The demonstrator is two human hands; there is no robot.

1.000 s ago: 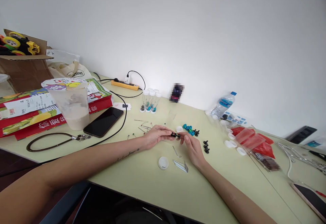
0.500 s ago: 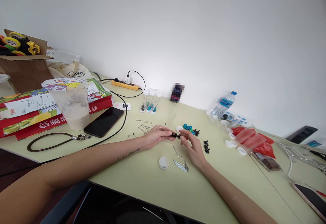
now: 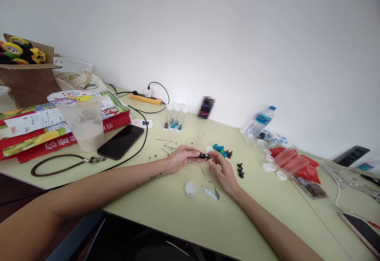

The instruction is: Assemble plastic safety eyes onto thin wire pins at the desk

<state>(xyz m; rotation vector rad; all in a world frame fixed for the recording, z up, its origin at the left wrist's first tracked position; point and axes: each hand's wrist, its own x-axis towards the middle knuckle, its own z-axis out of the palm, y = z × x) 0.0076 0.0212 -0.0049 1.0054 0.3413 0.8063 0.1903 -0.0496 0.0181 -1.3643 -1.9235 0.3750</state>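
My left hand and my right hand meet over the pale green table, both pinching a small black part between their fingertips. Just beyond lie blue beads and a few black screws. A white cap, a loose hex key and a bundle of hex keys lie right in front of my hands. Thin metal pins are scattered left of my left hand.
A black phone, a plastic cup, red booklets and a cable sit at left. Clear vials and a yellow power strip stand by the wall. At right are a water bottle, red bags and white caps.
My right fingers have shifted slightly on the small black part, turning at its end. My left hand stays where it was.
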